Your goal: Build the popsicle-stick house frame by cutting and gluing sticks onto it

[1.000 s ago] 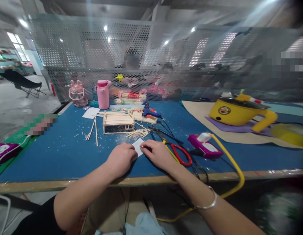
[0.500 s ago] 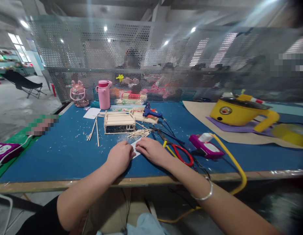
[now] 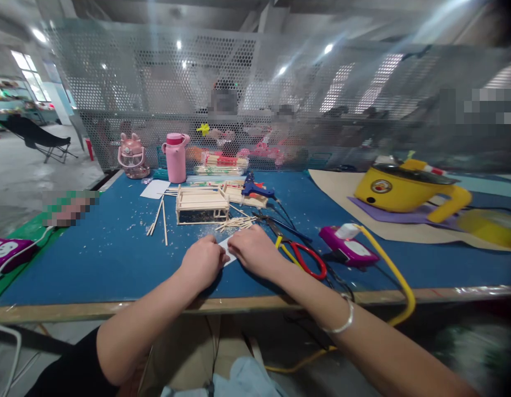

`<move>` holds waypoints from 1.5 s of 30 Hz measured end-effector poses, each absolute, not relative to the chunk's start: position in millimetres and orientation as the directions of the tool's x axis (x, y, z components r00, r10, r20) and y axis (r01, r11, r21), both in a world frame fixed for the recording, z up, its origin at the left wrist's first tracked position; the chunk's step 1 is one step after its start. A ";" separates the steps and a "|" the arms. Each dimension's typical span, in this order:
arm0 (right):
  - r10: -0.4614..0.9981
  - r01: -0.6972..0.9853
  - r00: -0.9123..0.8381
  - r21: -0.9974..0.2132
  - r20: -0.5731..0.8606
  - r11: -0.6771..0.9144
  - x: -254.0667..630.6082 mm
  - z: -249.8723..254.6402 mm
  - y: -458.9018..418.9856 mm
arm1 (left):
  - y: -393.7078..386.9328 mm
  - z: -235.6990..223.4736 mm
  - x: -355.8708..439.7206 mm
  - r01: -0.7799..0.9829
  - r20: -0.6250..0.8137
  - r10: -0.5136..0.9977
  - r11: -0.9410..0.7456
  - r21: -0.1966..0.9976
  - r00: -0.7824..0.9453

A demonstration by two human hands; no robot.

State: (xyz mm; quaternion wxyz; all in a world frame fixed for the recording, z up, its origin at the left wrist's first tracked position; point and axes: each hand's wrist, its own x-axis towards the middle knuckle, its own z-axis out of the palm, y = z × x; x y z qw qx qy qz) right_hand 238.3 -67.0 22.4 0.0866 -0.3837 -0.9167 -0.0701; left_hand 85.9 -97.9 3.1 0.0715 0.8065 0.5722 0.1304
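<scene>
A small piece of white paper (image 3: 227, 255) lies on the blue tabletop between my hands, mostly covered by them. My left hand (image 3: 204, 261) pinches its left edge with curled fingers. From the other side my right hand (image 3: 253, 251), fingers bent down, grips the paper too. Just beyond them are a pile of short wooden sticks (image 3: 236, 223) and a small frame built of sticks (image 3: 202, 204). Pliers with red and yellow handles (image 3: 307, 260) lie to the right of my right hand. Behind the stick pile rests a blue glue gun (image 3: 255, 189).
Long sticks (image 3: 165, 221) and a white sheet (image 3: 155, 188) lie left of the frame. A pink bottle (image 3: 176, 159) stands behind. To the right are a purple power strip (image 3: 348, 247) with a yellow cable and a yellow electric pot (image 3: 398, 187). A perforated screen (image 3: 156, 82) closes off the back.
My right hand has moved left, closer to my left hand, and now covers more of the white paper. My left hand stays nearly in place.
</scene>
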 end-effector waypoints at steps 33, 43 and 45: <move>0.694 0.722 -0.686 0.085 0.216 0.687 234.9 22.3 -67.6 | -96.0 8.2 84.1 0.896 0.116 0.942 -0.336 0.292 0.316; 0.734 0.732 -0.660 -0.084 0.160 0.676 230.2 45.2 -32.4 | -98.7 10.0 83.7 0.883 0.135 0.940 -0.340 0.323 0.312; 0.732 0.703 -0.661 -0.206 0.164 0.681 225.8 54.5 -19.9 | -100.0 6.3 83.4 0.862 0.165 0.937 -0.349 0.368 0.308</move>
